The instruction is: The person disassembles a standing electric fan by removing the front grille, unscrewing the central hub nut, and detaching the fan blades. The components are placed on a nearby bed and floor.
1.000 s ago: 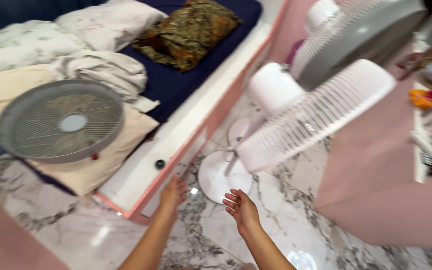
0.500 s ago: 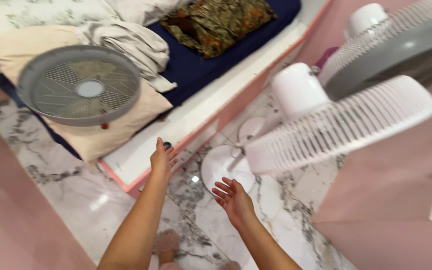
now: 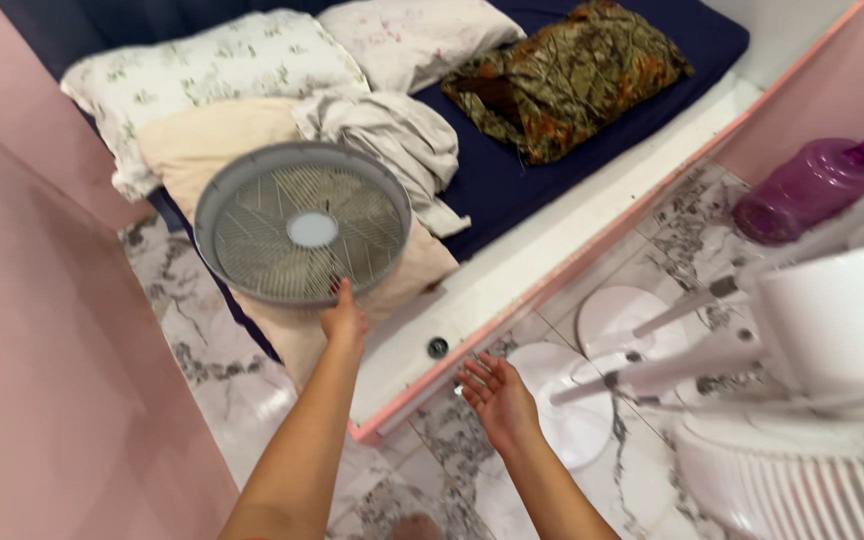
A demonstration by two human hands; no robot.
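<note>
Reaching left hand (image 3: 344, 318) onto near rim of grey fan grille (image 3: 302, 222), fingers unclenched; gripping rim firmly before lifting; right hand (image 3: 497, 392) released.

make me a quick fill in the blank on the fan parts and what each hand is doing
1. The left hand touches the rim of the grey ____.
2. The right hand is open with its palm turned ____.
3. The grille lies on a cream ____ on the bed.
4. The purple jug stands on the marble ____.

Missing words: fan grille; up; pillow; floor
</note>
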